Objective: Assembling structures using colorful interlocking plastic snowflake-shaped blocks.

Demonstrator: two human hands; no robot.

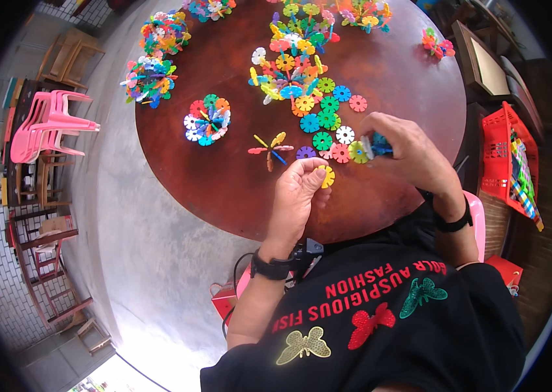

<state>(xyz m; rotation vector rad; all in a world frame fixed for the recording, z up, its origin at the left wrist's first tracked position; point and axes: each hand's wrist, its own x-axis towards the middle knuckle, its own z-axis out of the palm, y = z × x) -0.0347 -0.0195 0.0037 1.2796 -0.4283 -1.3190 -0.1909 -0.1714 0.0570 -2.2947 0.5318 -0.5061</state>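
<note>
My left hand (294,193) pinches a yellow notched plastic disc (327,176) between thumb and fingers, just over the near part of the round table. To its right, my right hand (410,145) curls around blue and whitish notched discs (380,145); its fingers partly hide them, so I cannot tell whether they are joined. Beside those fingers is a yellow-green disc (357,152). Loose discs lie between and beyond the hands, among them a pink disc (340,153), a white disc (345,134) and a purple disc (305,153). Left of them sits a small spoked cluster (271,149) of joined discs.
On the dark red table (223,176) stand several ball-shaped disc clusters, including a multicoloured ball (208,121) and a larger open cluster (289,75). A red basket (499,163) of toys is at the right. Pink stacked chairs (44,124) stand far left.
</note>
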